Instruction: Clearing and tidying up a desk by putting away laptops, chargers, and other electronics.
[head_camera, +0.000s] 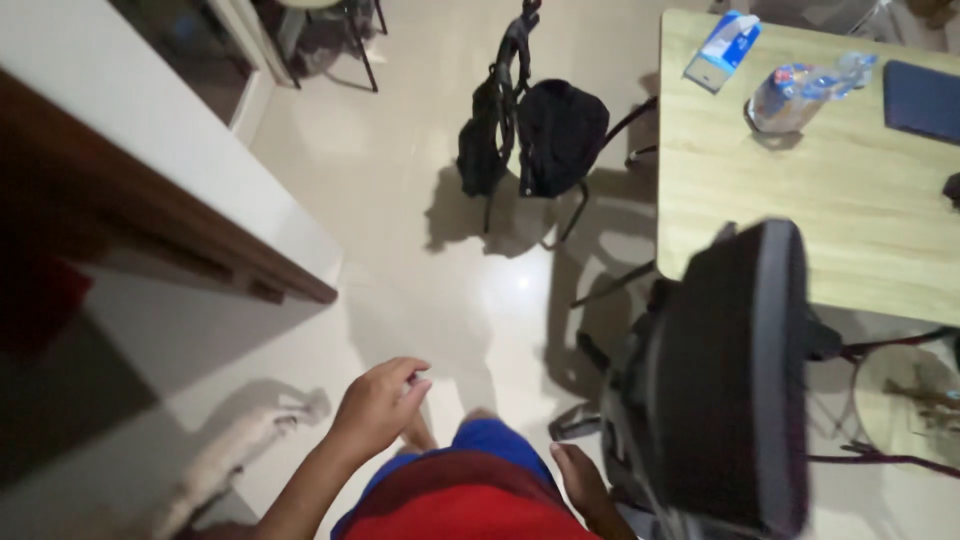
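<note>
My left hand (378, 405) hung loosely curled, holding nothing, above the glossy cream floor (400, 180); my right hand (583, 482) hung open and empty just beside the black mesh-backed office chair (735, 380).

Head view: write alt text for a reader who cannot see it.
Looking down, a person stands on a pale tiled floor, left hand loosely curled and empty, right hand beside a black office chair. A wooden table at right holds a plastic bottle; another black chair stands beyond.
</note>
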